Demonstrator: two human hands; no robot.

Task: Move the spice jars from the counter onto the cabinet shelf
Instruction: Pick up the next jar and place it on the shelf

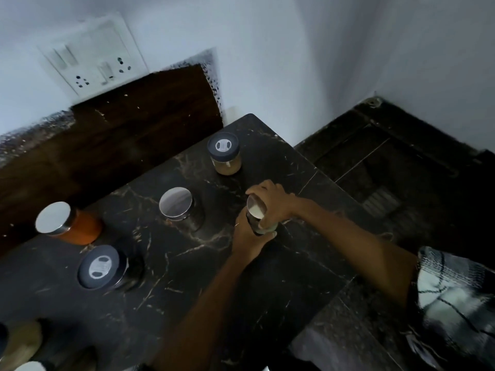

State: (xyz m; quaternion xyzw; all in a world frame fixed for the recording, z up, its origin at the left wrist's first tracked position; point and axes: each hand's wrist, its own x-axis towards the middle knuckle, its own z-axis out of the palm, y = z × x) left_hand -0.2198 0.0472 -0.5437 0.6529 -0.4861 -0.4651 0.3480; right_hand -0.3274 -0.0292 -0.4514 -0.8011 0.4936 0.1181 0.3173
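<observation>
While four other lidded jars stand apart on the black marble tabletop [187, 263], I see both my left hand [247, 241] and right hand [273, 200] with fingers wrapped round a small silver-lidded glass spice jar [258, 216] near its right edge.

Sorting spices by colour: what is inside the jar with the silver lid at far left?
Through its clear wall the far-left jar shows orange powder. The silver lid hides how full it is.

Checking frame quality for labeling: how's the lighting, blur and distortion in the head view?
Head view: dim, bluish light; wall switch plate motion-blurred; wide-angle bend at the black marble counter edges; glare on the silver-lidded orange jar; both hands' grip hides most of the small steel-lidded jar.
</observation>
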